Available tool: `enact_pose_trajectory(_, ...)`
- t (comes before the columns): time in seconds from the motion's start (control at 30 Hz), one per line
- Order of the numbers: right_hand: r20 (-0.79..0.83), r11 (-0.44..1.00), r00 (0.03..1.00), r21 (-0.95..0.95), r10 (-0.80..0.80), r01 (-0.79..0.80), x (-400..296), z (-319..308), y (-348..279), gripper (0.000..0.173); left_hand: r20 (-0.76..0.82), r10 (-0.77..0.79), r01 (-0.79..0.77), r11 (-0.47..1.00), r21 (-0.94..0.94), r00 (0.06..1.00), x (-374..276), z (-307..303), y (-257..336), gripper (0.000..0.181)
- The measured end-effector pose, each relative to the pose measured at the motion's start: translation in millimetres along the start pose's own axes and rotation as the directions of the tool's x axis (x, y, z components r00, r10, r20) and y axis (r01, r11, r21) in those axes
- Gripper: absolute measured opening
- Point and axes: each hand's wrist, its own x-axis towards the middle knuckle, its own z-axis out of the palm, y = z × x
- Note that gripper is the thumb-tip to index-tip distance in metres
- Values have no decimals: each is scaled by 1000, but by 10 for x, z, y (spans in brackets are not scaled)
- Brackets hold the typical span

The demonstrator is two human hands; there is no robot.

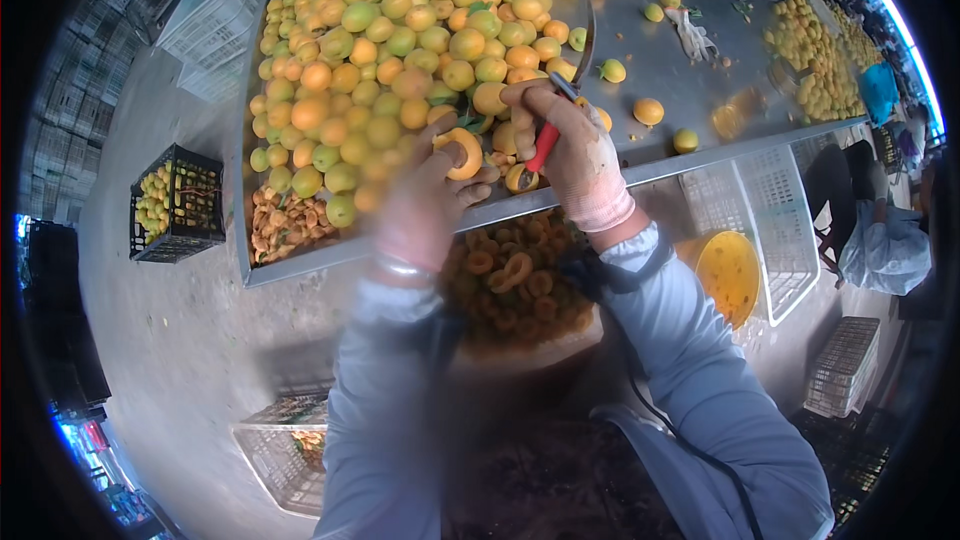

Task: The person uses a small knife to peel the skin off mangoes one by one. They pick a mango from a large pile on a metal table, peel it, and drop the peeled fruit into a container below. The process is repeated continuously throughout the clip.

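My left hand [424, 195], in a pale glove, holds a cut orange apricot [466, 154] just above the metal table's near edge [517, 202]; part of the picture there is blurred. In my right hand [585, 161], also gloved, is a hand tool with a red handle [544, 148] and a metal end [562, 85] that points up and away from me. A cut apricot with a dark middle [522, 178] lies just below the red handle. Beyond both hands spreads a large heap of yellow, green and orange apricots [405, 37]. Below the table edge, a container holds cut, hollowed apricots [517, 277].
Brown scraps [289, 225] lie in the table's left corner. A white glove [691, 36] and loose fruit rest to the right. Around the table stand a black crate of fruit [180, 202], a yellow bucket [727, 277] and white crates [787, 240]. Another person [885, 240] sits at far right.
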Motion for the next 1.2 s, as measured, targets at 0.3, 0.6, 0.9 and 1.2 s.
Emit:
enact_pose_trajectory(0.3,-14,463,887,857,461,-227,65,39,-77,44,73,-48,29,968,249,996,-72,199,-91,52)
enact_pose_trajectory(0.6,-194,700,905,699,379,-143,20,76,-133,47,222,-92,98,995,-13,971,-127,344,-94,55)
enact_pose_trajectory(0.9,-260,893,944,445,205,-71,-82,215,-177,48,173,-67,77,995,-55,983,-139,400,-190,52)
enact_pose_trajectory(1.2,-68,285,748,944,660,-166,27,115,112,45,132,-27,7,988,153,991,-165,493,-175,50)
